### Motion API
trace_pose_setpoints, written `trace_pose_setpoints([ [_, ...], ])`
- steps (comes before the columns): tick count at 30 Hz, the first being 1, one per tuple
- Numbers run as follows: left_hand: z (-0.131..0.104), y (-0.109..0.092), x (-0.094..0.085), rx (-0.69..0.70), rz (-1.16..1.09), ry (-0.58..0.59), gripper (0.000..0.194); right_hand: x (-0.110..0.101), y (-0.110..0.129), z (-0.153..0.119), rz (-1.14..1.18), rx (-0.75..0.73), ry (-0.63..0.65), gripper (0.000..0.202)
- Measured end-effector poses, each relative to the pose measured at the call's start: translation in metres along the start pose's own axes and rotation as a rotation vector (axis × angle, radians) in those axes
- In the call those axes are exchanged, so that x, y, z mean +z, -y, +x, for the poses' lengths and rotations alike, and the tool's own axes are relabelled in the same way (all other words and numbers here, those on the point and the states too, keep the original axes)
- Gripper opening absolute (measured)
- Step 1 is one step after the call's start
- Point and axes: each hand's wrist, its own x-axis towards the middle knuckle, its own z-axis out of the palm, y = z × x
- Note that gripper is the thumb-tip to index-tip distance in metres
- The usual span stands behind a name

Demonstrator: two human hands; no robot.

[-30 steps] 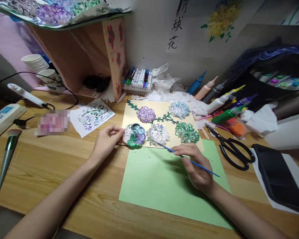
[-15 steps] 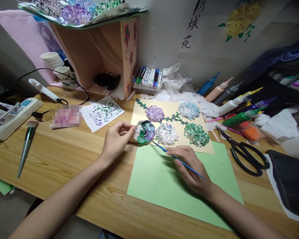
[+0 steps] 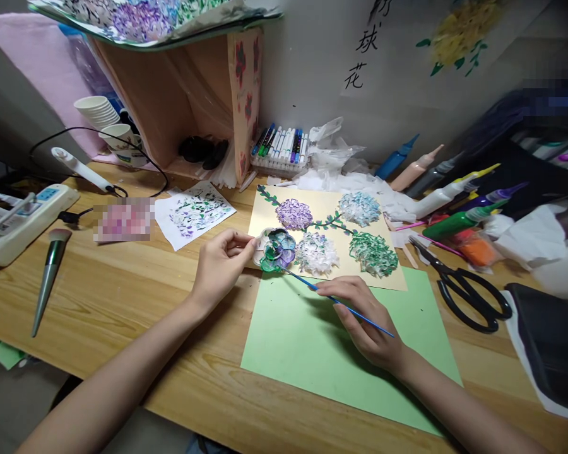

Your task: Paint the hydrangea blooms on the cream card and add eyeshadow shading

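Between the thumb and fingers of my left hand is the rim of a small flower-shaped paint palette, smeared with green, purple, white and dark paint. My right hand grips a thin blue paintbrush, whose tip is at the palette's lower right edge. Behind the palette lies a cream sheet with several textured flower heads in purple, blue, white and green, joined by painted leafy stems. A light green sheet lies partly under the cream one, below my right hand.
Black-handled scissors, squeeze paint bottles and a dark flat object are on the right. To the left are a makeup brush, a paint-spotted paper and a power strip. Behind stand markers and an open box.
The paintbrush has shifted slightly toward the lower right, its tip now at the palette's edge. My left hand and the palette stay nearly still.
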Motion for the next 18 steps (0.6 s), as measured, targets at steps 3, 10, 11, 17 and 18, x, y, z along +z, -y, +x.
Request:
trace_pose_setpoints([
  [3, 0.0, -0.001, 0.0, -0.019, 0.001, 0.0, 0.026, 0.001, 0.001, 0.0, -0.05, -0.015, 0.004, 0.027],
  [10, -0.002, -0.001, 0.002, 0.008, 0.016, -0.007, 0.024, 0.005, 0.004, -0.001, -0.226, -0.098, -0.005, 0.03],
  [11, -0.003, -0.001, 0.002, 0.015, 0.016, -0.009, 0.024, 0.005, 0.004, -0.001, -0.251, -0.11, 0.0, 0.03],
  [17, -0.01, -0.007, 0.004, 0.101, 0.044, -0.022, 0.018, 0.01, 0.009, 0.002, -0.318, -0.138, -0.011, 0.029],
  [18, -0.011, -0.009, 0.004, 0.119, 0.052, -0.026, 0.018, 0.011, 0.01, 0.004, -0.319, -0.141, -0.019, 0.028],
])
